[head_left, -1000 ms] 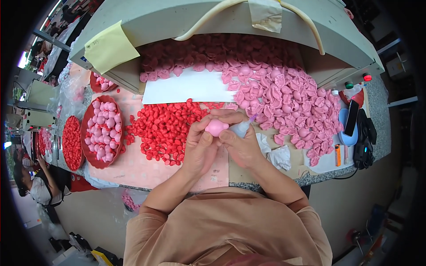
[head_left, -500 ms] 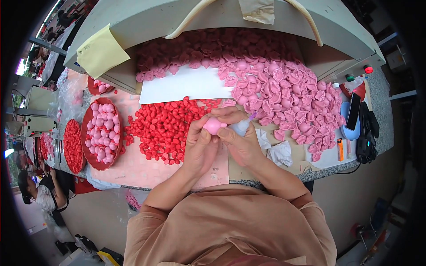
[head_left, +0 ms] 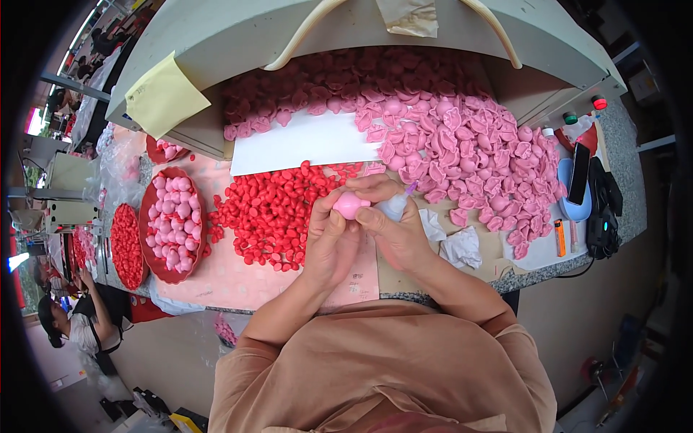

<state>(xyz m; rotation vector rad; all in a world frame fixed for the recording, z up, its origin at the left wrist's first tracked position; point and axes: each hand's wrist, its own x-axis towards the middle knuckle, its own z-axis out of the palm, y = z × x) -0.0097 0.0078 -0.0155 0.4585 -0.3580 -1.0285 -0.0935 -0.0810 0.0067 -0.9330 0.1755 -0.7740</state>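
My left hand [head_left: 328, 242] is closed on a glossy pink rounded piece [head_left: 348, 206], holding it between thumb and fingers above the table. Close beside it, my right hand [head_left: 399, 237] grips a small translucent squeeze bottle [head_left: 394, 207] with a thin purple nozzle [head_left: 411, 189] pointing up and to the right. The right thumb and fingertips also touch the pink piece. Behind and left of my hands lies a heap of small glossy red pieces [head_left: 267, 216]. A large pile of pink moulded pieces [head_left: 462, 148] with ruffled edges spreads out behind and to the right.
A grey cabinet-like machine [head_left: 238, 50] arches over the back, above a white sheet [head_left: 289, 148]. At left stand a red tray [head_left: 200, 249] of pink pieces and a container of red pieces [head_left: 127, 249]. Crumpled tissue [head_left: 462, 247], an orange lighter [head_left: 559, 238] and a phone [head_left: 579, 173] lie right.
The whole view has shifted slightly. My hands keep the same hold on the pink piece and the bottle, and the pink piece looks nearly unchanged.
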